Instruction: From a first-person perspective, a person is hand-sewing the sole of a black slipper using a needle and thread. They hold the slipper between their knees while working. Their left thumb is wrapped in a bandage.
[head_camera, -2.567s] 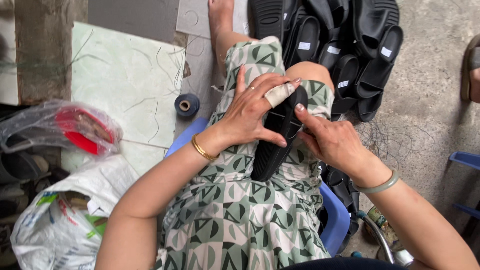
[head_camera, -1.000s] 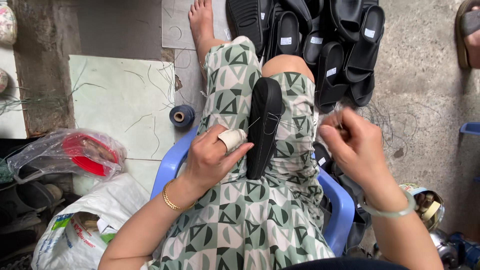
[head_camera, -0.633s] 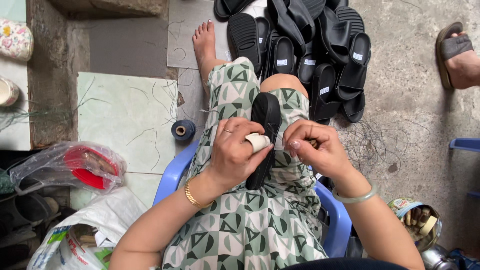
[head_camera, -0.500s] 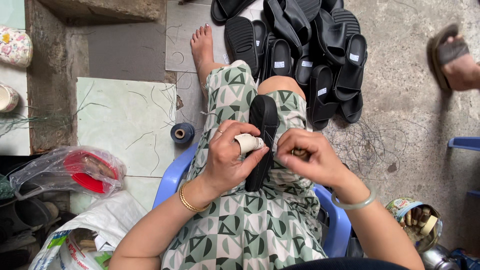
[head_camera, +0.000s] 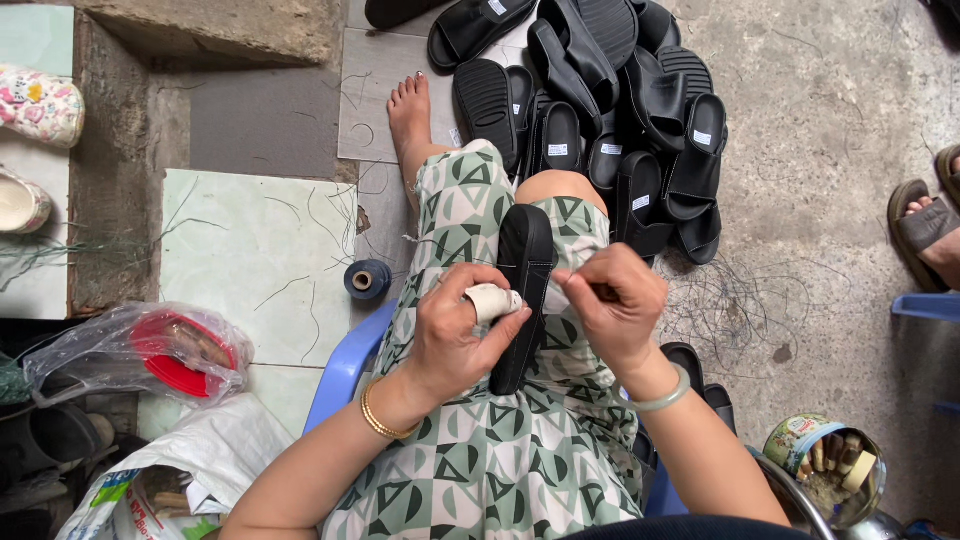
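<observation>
Hands closer than a moment ago | left hand (head_camera: 455, 335), bandaged fingertip, steadies black sandal (head_camera: 520, 290) on lap | right hand (head_camera: 610, 305) pinches something small at sandal's right edge; stitching apparently resumes

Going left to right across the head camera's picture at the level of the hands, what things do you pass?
Red dish in a clear plastic bag → dark blue thread spool → left hand → black sandal on the lap → right hand → loose threads on the concrete.
</observation>
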